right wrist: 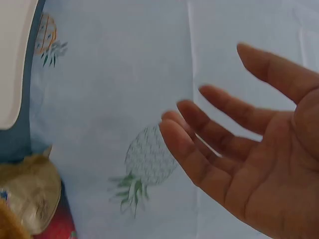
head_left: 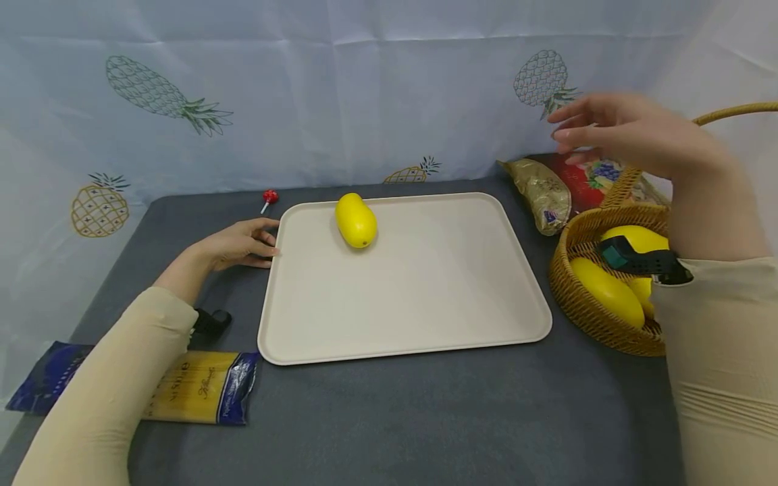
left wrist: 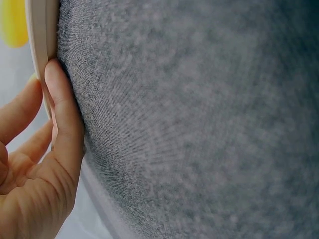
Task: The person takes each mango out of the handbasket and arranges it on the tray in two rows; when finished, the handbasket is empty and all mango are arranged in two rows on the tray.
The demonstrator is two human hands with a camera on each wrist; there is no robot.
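Observation:
A beige rectangular tray [head_left: 413, 297] lies on the dark grey table, with one oblong yellow fruit [head_left: 356, 221] near its far left part. At the tray's left side my left hand [head_left: 246, 244] holds the rim between its fingers; the left wrist view shows fingers [left wrist: 62, 107] on both sides of the edge. High over the right side, my right hand [head_left: 638, 131] is raised in the air, its fingers loosely bent and nothing in them. Below it stands a wicker basket [head_left: 583, 324] with several yellow fruits [head_left: 608, 291], partly hidden by the right forearm.
A red lollipop [head_left: 270, 196] lies behind the left hand. Under the left forearm is a blue and yellow pasta packet [head_left: 200, 388], near a small black object [head_left: 213, 322]. Gold [head_left: 541, 192] and red [head_left: 574, 179] packets lie behind the basket. A pineapple-print curtain [head_left: 365, 94] hangs behind the table.

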